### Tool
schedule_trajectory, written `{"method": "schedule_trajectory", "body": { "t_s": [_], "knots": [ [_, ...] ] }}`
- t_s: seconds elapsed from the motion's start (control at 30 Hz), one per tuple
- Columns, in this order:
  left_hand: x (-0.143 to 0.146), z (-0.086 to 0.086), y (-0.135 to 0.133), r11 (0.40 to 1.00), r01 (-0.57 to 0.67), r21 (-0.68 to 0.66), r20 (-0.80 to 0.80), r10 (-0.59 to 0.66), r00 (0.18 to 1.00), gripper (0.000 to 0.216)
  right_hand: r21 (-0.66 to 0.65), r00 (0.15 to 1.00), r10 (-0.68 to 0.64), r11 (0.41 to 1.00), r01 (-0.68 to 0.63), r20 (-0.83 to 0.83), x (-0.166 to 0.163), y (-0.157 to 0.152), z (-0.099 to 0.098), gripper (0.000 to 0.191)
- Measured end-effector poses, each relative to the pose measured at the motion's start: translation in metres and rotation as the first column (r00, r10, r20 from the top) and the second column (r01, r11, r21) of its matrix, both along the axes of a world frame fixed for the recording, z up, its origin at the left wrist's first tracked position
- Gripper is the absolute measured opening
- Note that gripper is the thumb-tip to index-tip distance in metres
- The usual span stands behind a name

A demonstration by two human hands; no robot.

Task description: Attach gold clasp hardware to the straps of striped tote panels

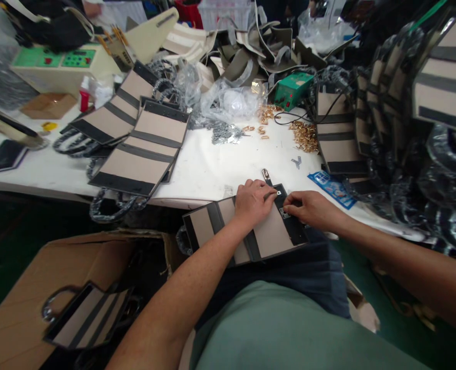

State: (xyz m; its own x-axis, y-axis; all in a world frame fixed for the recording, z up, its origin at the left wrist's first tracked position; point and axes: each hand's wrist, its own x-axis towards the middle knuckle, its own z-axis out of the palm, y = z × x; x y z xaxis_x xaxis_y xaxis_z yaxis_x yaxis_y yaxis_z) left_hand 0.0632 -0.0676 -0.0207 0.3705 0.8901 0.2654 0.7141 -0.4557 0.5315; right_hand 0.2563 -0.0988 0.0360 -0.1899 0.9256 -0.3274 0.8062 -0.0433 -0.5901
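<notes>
A beige and black handbag panel [272,234] lies tilted across my lap against the table edge. My left hand [254,203] is on top of it, fingers bent and closed on its upper part beside a bright metal fitting [278,193]. My right hand [310,208] makes a pinch over the panel's black end strip, at a small metal plate [284,212]; the fingertips partly cover it. A gold clasp [266,175] sticks out on a tab at the panel's far edge. A plastic-wrapped handle [182,240] shows at its left end.
On the white table [212,172] are stacked bag panels [153,139], silver plates [226,133], gold clasps [305,136], a green box [292,90] and a blue packet [331,189]. More bags [338,136] crowd the right. A cardboard box [85,257] stands at lower left.
</notes>
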Motion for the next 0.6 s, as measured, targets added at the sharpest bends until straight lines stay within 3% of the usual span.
{"method": "schedule_trajectory", "body": {
  "t_s": [0.6],
  "knots": [
    [0.000, -0.002, 0.000, 1.000, 0.006, -0.005, 0.001, -0.006, 1.000, 0.016, -0.029, 0.989, 0.086, 0.996, -0.083, 0.118, -0.005, 0.012, 0.011, 0.012]
  ]
}}
